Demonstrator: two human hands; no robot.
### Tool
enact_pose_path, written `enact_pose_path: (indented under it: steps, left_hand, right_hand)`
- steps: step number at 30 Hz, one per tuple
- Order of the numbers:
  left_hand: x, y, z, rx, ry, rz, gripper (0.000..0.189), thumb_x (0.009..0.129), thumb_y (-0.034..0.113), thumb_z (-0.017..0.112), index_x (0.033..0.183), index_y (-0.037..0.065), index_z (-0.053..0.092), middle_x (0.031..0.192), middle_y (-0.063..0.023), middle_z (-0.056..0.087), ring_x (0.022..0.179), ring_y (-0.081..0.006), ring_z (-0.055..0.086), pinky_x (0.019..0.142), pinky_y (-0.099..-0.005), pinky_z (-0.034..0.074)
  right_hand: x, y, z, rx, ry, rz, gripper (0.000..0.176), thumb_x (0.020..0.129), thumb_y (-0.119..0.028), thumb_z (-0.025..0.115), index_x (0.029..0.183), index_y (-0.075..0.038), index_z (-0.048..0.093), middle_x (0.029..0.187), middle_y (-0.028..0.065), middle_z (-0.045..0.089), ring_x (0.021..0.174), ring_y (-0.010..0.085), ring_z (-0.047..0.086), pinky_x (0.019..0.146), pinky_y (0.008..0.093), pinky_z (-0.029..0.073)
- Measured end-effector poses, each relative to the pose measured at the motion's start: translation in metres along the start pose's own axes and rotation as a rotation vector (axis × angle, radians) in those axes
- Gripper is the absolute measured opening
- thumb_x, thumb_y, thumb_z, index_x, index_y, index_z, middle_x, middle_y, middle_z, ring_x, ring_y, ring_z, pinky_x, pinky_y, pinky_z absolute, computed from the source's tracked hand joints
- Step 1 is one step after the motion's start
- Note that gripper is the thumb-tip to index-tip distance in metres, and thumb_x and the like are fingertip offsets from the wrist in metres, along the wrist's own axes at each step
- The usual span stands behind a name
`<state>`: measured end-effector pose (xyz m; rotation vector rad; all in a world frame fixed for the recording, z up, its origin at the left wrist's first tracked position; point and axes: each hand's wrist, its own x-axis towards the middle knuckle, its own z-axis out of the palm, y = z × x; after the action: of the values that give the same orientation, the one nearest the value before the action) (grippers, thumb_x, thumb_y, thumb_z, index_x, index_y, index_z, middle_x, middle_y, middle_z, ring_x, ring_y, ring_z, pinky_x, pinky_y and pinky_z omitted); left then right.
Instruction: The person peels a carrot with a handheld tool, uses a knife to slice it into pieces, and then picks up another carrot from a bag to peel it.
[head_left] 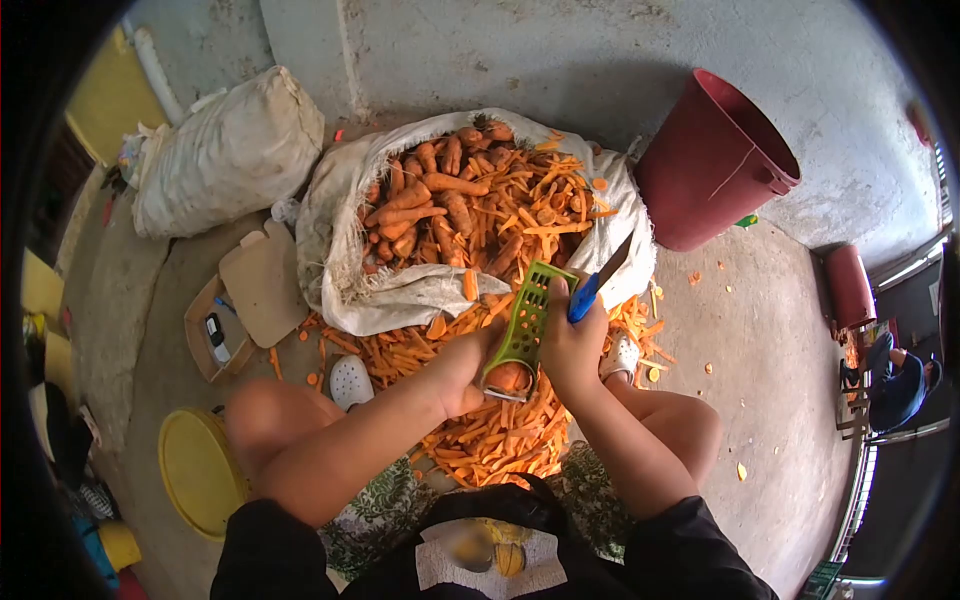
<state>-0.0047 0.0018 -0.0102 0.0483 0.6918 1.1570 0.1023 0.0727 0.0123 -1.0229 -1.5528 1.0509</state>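
Note:
Over the carrot pile, a green slicer (pixel 528 318) with rows of holes is tilted between my hands. My left hand (pixel 464 366) closes around its left side, some fingers hidden behind it. An orange carrot piece (pixel 508 378) shows inside the slicer's lower end, by a metal edge. My right hand (pixel 574 345) grips a blue-handled knife (pixel 584 298), its dark blade pointing up and right; the thumb rests against the slicer's right edge. Cut carrot sticks (pixel 505 445) lie heaped below my hands. Behind them, an open white sack (pixel 340 300) holds whole carrots (pixel 410 205) and more cut sticks.
A tall dark red bucket (pixel 690 170) leans by the wall at right. At left are a full white sack (pixel 235 150), an open cardboard box (pixel 215 345) with small items and a yellow lidded bucket (pixel 200 475). Far right, a person in blue (pixel 895 390) sits.

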Motion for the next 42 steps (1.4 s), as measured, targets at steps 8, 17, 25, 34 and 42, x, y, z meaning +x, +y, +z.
enact_pose_path:
  steps: [8,17,25,34,42]
  left_hand:
    - [-0.005,0.007,0.008,0.415,0.079,-0.122,0.035,0.094,0.033,0.033,0.105,0.004,0.05,0.086,-0.0085,0.059,0.073,-0.0189,0.06,0.063,-0.0321,0.051]
    - [-0.011,0.01,0.012,0.201,-0.002,-0.128,0.037,0.092,0.036,0.037,0.107,0.004,0.048,0.091,-0.0088,0.059,0.075,-0.021,0.06,0.059,-0.0374,0.052]
    - [-0.012,0.007,0.025,0.258,0.165,-0.082,0.041,0.094,0.037,0.028,0.107,0.004,0.049,0.082,-0.0094,0.06,0.065,-0.0188,0.06,0.053,-0.0286,0.05]
    - [-0.018,0.01,0.022,0.219,0.068,-0.135,0.046,0.093,0.039,0.028,0.11,0.001,0.047,0.083,-0.0103,0.057,0.078,-0.0184,0.058,0.058,-0.0323,0.051]
    - [-0.013,0.004,0.017,0.246,0.122,-0.082,0.036,0.093,0.037,0.032,0.105,0.008,0.05,0.089,-0.0033,0.058,0.075,-0.0143,0.058,0.06,-0.0316,0.05]
  right_hand:
    - [0.038,0.042,-0.012,-0.178,0.094,0.114,0.026,0.089,-0.02,0.048,0.072,-0.001,0.043,0.05,0.0036,0.042,0.043,0.0112,0.036,0.042,0.0281,0.03]
    - [0.018,-0.002,-0.012,0.14,0.01,0.266,0.021,0.088,-0.02,0.049,0.078,-0.002,0.05,0.053,-0.0018,0.045,0.044,0.0066,0.04,0.041,0.0229,0.032]
    - [0.005,0.002,-0.004,-0.294,0.017,-0.133,0.019,0.088,-0.019,0.049,0.082,-0.001,0.05,0.055,0.0082,0.05,0.047,0.0142,0.046,0.043,0.0313,0.035]
    - [0.036,0.009,-0.027,0.114,0.06,0.168,0.022,0.09,-0.02,0.045,0.079,-0.002,0.05,0.055,-0.002,0.046,0.045,0.0057,0.042,0.039,0.0198,0.031]
    - [-0.001,-0.013,-0.004,-0.327,-0.058,-0.115,0.019,0.088,-0.017,0.048,0.078,-0.001,0.048,0.056,0.0052,0.048,0.047,0.0123,0.045,0.043,0.0285,0.034]
